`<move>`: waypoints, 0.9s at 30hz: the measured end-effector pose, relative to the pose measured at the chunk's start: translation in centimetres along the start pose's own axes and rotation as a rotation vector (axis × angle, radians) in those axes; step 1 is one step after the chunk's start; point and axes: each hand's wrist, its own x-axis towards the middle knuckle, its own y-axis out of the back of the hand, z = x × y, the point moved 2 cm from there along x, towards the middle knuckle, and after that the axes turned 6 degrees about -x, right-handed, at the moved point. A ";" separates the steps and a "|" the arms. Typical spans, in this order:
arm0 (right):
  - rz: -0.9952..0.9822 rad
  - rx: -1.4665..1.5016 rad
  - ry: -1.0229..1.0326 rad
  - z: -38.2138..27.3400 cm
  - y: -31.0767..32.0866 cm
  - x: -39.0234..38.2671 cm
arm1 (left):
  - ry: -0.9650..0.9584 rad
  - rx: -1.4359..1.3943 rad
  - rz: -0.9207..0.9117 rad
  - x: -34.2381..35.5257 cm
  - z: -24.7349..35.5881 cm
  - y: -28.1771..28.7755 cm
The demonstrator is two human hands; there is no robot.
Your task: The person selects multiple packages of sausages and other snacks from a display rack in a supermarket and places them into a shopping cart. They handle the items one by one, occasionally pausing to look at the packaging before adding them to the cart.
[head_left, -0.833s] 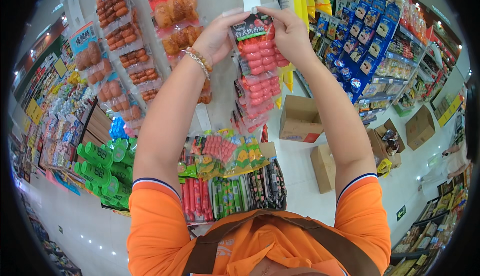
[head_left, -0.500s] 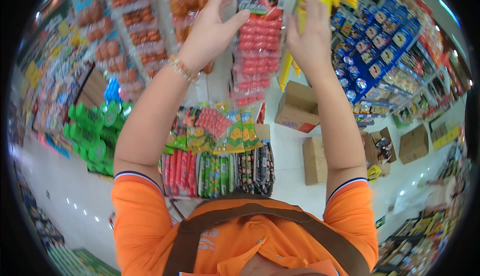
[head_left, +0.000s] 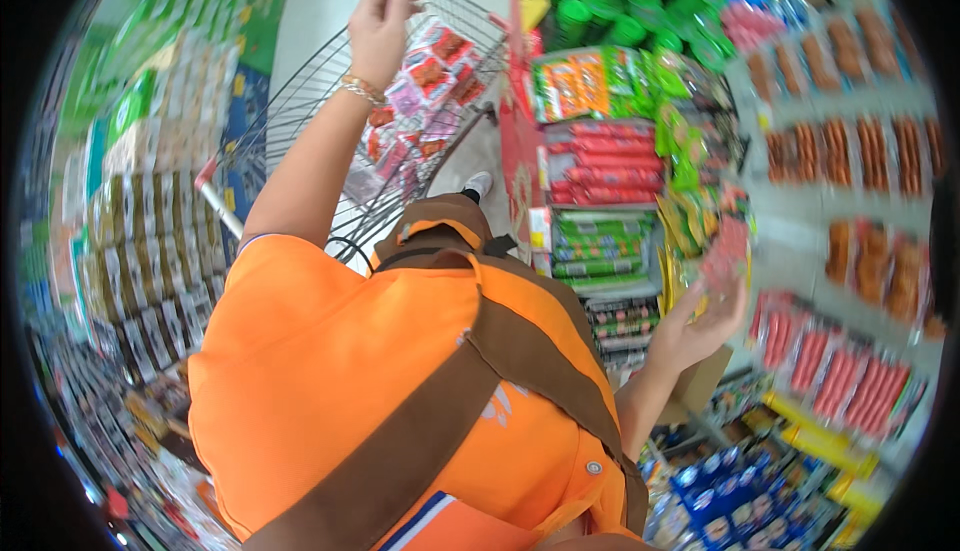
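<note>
My left hand (head_left: 381, 13) is stretched out at the far rim of a wire shopping cart (head_left: 290, 91), its fingers curled over the edge there. Inside the cart lie several clear packets of reddish food (head_left: 432, 76). My right hand (head_left: 703, 323) is open, fingers apart, beside a display bin. Just past its fingertips lies a pack of pink sausages (head_left: 728, 249) on yellow packets (head_left: 685, 226). Farther right, the pegged packs of pink sausages (head_left: 835, 366) hang on the white panel, away from both hands.
Red, green and dark stick packs (head_left: 605, 161) fill the bin between cart and panel. Green bottles (head_left: 640, 1) are heaped at its far end. Hanging browned meat packs (head_left: 860, 156) line the right. Stacked goods (head_left: 150, 211) stand at left; a cardboard box (head_left: 697, 383) sits below my right hand.
My body has turned left, away from the hanging sausage packs. My left hand has left them for the cart rim; my right hand has come off them and dropped lower.
</note>
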 end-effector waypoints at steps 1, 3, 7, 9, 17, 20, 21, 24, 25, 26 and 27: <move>-0.088 0.051 -0.018 -0.4 -1.7 -0.1 | 0.125 0.105 0.116 1.1 -2.8 4.5; -0.246 0.079 -0.067 -1.5 -4.5 -0.8 | 0.315 0.319 0.246 0.9 -8.4 12.1; -0.481 0.146 -0.058 -3.7 -11.9 0.4 | 0.761 0.561 0.101 -3.8 -22.1 19.2; -0.585 0.168 -0.080 -4.4 -15.9 1.0 | 0.818 0.784 -0.104 -6.1 -27.4 20.1; -0.913 0.094 -0.140 -5.3 -26.9 0.7 | 1.167 0.961 -0.297 -6.2 -38.8 16.0; -0.989 0.107 -0.186 -4.7 -29.7 0.2 | 0.970 0.998 -0.467 -4.6 -41.8 16.0; -1.008 0.106 -0.193 -4.5 -30.7 0.1 | 0.968 0.993 -0.500 -4.5 -42.9 16.1; -1.060 0.074 -0.185 -4.2 -33.4 0.0 | 1.062 0.960 -0.562 -4.9 -46.2 17.0; -1.084 0.056 -0.186 -4.2 -34.0 0.0 | 0.950 0.894 -0.422 -5.2 -46.5 17.6; -1.115 0.055 -0.216 -4.2 -34.6 0.2 | 0.939 0.858 -0.313 -6.5 -46.4 18.2; -1.109 0.050 -0.229 -4.3 -35.1 0.2 | 0.948 0.825 -0.212 -7.0 -46.5 19.1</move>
